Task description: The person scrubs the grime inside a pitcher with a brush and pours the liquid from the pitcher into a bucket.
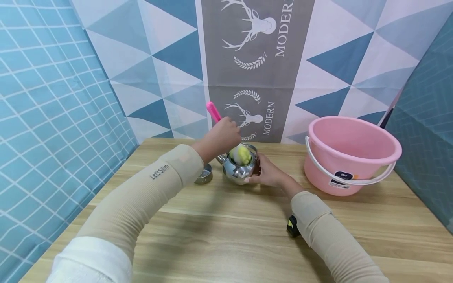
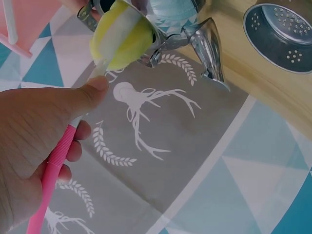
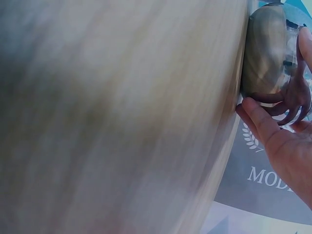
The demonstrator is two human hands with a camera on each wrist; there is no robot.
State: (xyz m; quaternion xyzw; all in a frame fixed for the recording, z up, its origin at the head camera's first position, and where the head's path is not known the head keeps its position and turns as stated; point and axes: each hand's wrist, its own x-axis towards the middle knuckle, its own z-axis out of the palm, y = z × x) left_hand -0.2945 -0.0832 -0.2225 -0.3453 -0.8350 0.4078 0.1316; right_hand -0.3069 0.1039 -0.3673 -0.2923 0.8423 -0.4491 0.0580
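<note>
My left hand (image 1: 222, 135) grips the pink handle (image 2: 56, 163) of a sponge brush, tilted with its head down. The brush's yellow and white sponge head (image 1: 242, 155) sits in the mouth of a shiny metal teapot (image 1: 234, 172); how deep it reaches is hidden. My right hand (image 1: 267, 172) holds the teapot's right side, thumb at the front and fingers spread round the body, as the right wrist view shows the hand (image 3: 280, 146) against the curved metal. The teapot's spout (image 2: 207, 51) points left. Close to it stands a small round metal strainer (image 1: 204, 175) with holes.
A pink bucket (image 1: 320, 177) with a white handle stands at the right rear of the wooden table (image 1: 212, 236). Patterned cloth (image 1: 177, 59) hangs right behind the table. A blue gridded cloth (image 1: 46, 118) covers the left side. A black device (image 1: 293, 226) is at the right wrist.
</note>
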